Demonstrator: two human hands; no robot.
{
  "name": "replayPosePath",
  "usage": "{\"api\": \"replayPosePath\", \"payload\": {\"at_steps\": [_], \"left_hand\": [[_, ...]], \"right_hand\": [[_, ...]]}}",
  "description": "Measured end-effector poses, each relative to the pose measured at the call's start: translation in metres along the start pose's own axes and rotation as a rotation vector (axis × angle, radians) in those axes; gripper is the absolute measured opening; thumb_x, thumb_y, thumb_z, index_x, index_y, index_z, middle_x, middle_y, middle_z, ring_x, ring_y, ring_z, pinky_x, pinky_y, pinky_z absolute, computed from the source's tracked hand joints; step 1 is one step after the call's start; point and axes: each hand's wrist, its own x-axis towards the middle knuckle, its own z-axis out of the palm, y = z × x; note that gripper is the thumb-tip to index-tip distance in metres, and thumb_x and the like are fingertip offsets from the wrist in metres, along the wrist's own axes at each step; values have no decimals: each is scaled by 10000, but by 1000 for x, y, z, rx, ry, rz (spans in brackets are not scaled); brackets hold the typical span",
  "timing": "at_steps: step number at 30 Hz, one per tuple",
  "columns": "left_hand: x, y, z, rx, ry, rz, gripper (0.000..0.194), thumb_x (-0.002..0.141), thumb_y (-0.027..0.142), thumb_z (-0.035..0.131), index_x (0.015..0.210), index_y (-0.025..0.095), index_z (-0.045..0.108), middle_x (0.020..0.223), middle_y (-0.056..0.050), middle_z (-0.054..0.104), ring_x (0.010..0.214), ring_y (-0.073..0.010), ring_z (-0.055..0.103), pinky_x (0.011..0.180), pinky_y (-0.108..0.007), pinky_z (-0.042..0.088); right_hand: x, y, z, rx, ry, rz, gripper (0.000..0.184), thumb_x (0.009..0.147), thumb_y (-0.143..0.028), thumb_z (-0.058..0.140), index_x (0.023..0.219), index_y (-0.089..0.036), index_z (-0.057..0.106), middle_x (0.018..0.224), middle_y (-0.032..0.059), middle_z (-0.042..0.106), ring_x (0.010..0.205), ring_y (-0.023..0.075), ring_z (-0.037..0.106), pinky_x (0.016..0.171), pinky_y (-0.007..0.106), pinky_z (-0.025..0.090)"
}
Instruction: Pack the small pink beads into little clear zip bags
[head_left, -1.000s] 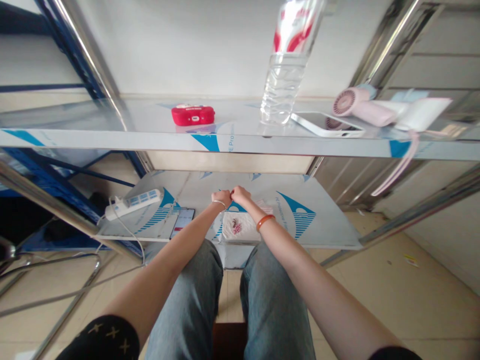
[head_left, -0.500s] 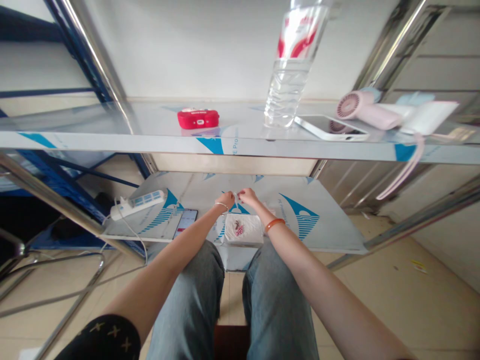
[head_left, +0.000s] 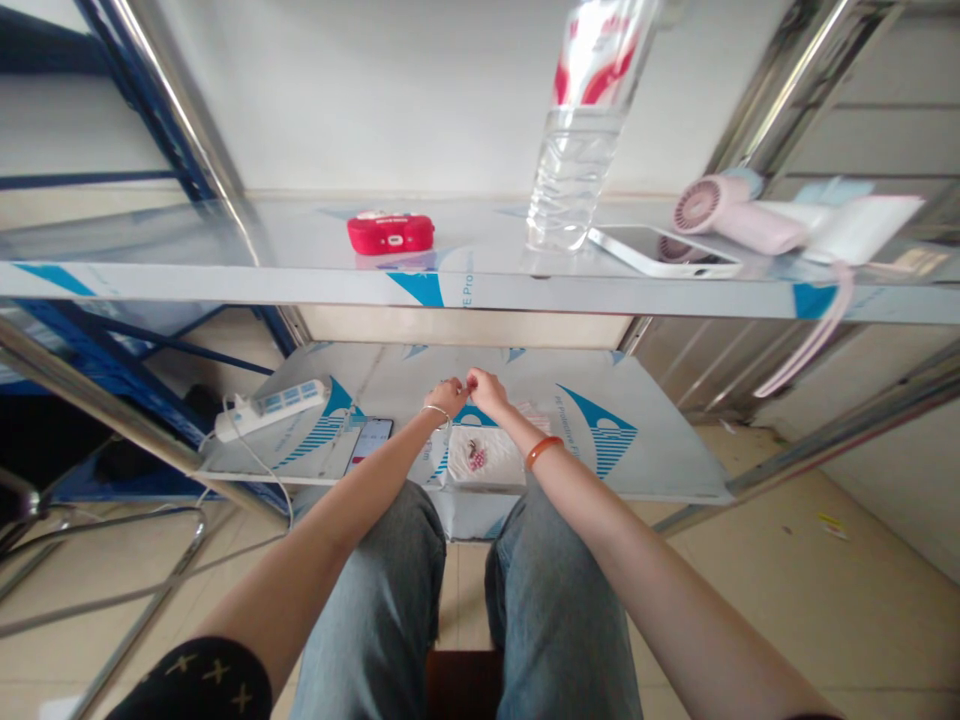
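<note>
My left hand (head_left: 448, 394) and my right hand (head_left: 486, 389) meet over the lower shelf (head_left: 660, 450), fingertips pinched together on a small thin white item between them; I cannot make out what it is. A silver bracelet circles my left wrist and an orange bangle my right. Just below the hands lies a white tissue pack (head_left: 484, 458) with a pink print. A phone (head_left: 367, 441) lies to the left of it.
A white power strip (head_left: 270, 404) with a cable sits at the lower shelf's left. On the upper shelf (head_left: 225, 270) are a red case (head_left: 390, 232), a water bottle (head_left: 581, 140), a tablet (head_left: 660, 255) and a pink hair dryer (head_left: 750, 215). Metal posts flank both sides.
Both hands stay pinched above the tissue pack; they parted slightly half a second ago and have come back together. The view shifted a little.
</note>
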Motion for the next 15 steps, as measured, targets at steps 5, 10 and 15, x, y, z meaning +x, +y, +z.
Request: {"api": "replayPosePath", "payload": {"at_steps": [5, 10, 15], "left_hand": [[-2, -7, 3, 107, 30, 151, 887, 687, 415, 710, 1433, 208, 277, 1453, -129, 402, 1290, -266, 435, 1040, -351, 342], [2, -8, 4, 152, -15, 186, 835, 707, 485, 700, 1411, 232, 328, 1449, -102, 419, 1294, -260, 424, 1058, -352, 304], [2, 0, 3, 197, 19, 266, 667, 714, 402, 699, 1313, 235, 456, 1354, -76, 525, 1246, -239, 465, 1050, -343, 302]], "right_hand": [[7, 16, 7, 277, -12, 23, 281, 728, -44, 463, 839, -126, 708, 843, 48, 705, 702, 95, 613, 684, 167, 452], [2, 21, 4, 411, -91, 93, 322, 724, -30, 471, 910, -104, 724, 868, 69, 717, 621, 92, 621, 598, 162, 476], [-3, 23, -2, 306, -111, 64, 311, 725, -43, 510, 931, -98, 736, 832, 72, 722, 647, 111, 637, 603, 167, 469]]}}
